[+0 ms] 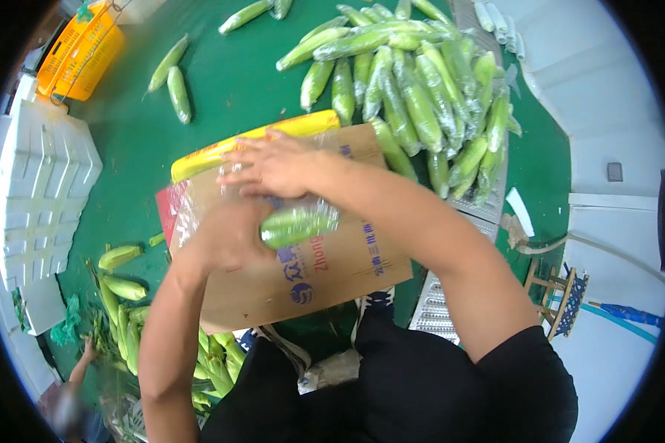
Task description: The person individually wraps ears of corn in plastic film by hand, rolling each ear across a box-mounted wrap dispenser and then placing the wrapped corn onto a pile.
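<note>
A brown cardboard box (338,288) with printed writing lies before me. Along its far edge is a yellow printed carton (255,143), elongated, with clear plastic film stretched near it over the cardboard. My right hand (277,166) rests with fingers spread on the film beside the yellow carton. An ear of corn in its green husk (299,224), wrapped in clear film, is above the cardboard. My left hand (233,232) is blurred at the ear's left end; its grip cannot be made out. Many film-wrapped ears of corn (415,94) are heaped on the green floor, touching the cardboard's far right side.
Unwrapped ears (123,288) lie at the lower left, near another person's hand (90,350). White foam boxes (47,194) and a yellow plastic basket (83,52) stand at the left. A metal drain grate (435,310), a small stool (568,302) and a hose are at the right.
</note>
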`<state>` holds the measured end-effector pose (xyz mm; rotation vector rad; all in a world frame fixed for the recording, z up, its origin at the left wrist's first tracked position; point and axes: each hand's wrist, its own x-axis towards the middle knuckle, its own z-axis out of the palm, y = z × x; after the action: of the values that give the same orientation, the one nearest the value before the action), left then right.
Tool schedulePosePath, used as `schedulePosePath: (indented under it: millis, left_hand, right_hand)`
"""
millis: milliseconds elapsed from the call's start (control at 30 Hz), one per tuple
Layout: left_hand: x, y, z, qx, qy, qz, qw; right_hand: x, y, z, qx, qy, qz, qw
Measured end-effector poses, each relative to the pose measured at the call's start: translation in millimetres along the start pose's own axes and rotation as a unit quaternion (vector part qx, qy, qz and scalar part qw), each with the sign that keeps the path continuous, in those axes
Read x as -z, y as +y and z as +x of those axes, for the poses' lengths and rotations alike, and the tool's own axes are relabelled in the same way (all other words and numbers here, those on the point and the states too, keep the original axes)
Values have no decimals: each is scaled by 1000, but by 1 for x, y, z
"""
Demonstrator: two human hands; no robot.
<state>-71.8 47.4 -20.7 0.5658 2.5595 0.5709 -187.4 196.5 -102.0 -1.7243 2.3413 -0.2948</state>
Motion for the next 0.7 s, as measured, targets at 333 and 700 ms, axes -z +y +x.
schedulePosePath:
  millis: [333,700]
  left_hand:
    - [-114,48,-116,-98,-416,-409,806]
    - [-52,42,-121,-72,454,-605,650]
  right_hand:
    - [-1,-19,9,42,70,-6,997]
    - [2,-148,-101,-174,207,836,478]
